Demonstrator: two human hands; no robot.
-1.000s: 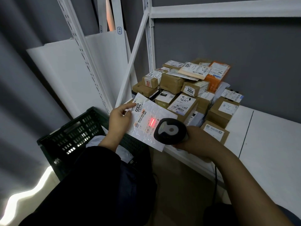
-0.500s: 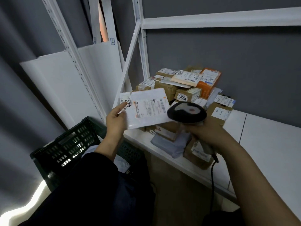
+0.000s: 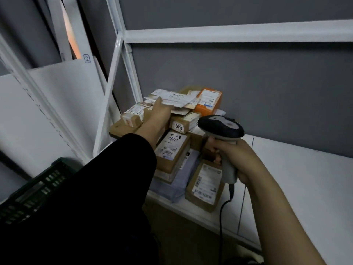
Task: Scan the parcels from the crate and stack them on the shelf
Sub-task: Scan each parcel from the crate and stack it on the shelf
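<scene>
White and flat, the mailer point(image 3: 172, 97) sits across the top of the parcel pile point(image 3: 172, 150). The left hand point(image 3: 160, 111) holds it by its near edge, with the fingertips hidden beneath it. The grip at the edge looks meant to let the parcel be laid level on the heap, so this seems to be the stacking step for this parcel, with the release not yet made.

Just beyond the left hand's knuckles stands an orange box point(image 3: 209, 101), and just below the wrist is a brown box marked 3004 point(image 3: 181, 124). These uneven neighbours could let a slippery flat mailer slide off once it is let go.

The right hand point(image 3: 235, 157) is wrapped round the grip of the scanner point(image 3: 221, 127). It holds the scanner head up and clear of the pile, probably to keep it out of the way yet ready for the next label. The scanner's cable point(image 3: 222, 217) hangs down from under that fist, and a labelled carton point(image 3: 206, 185) lies directly beneath it.

The pile rests on the white shelf point(image 3: 296, 169), which runs out bare past the right hand. The dark crate point(image 3: 32, 190) sits low, behind and outside the left elbow, and its contents are not visible from here.
</scene>
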